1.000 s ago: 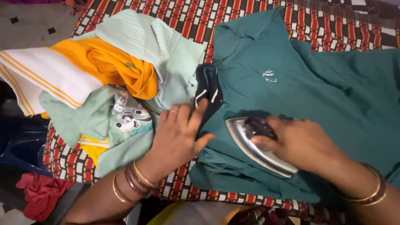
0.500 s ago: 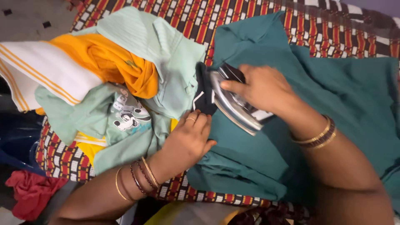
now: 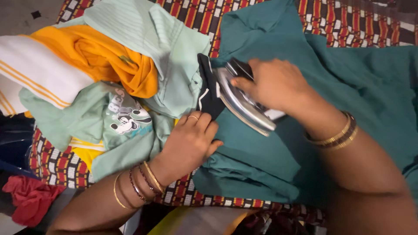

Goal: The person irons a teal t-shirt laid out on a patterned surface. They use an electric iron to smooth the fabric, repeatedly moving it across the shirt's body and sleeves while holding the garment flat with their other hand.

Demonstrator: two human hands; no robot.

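A teal shirt (image 3: 348, 74) lies spread over a red, black and white checked cloth (image 3: 331, 21). My right hand (image 3: 274, 85) grips the black handle of a silver clothes iron (image 3: 241, 104), which rests on the shirt next to its dark collar (image 3: 209, 93). My left hand (image 3: 189, 141) presses flat on the shirt's folded edge just below the collar, fingers together, touching the fabric beside the iron's tip. Bangles ring both wrists.
A heap of clothes lies to the left: a pale green striped shirt (image 3: 170, 52), an orange garment (image 3: 100, 61), a white cloth with orange stripes (image 3: 39, 74) and a light green shirt with a cartoon print (image 3: 124, 119). A red cloth (image 3: 30, 200) lies on the floor at lower left.
My right hand slid the iron from the lower middle of the shirt up and left to the collar. My left hand drew back slightly, still pressing the fabric.
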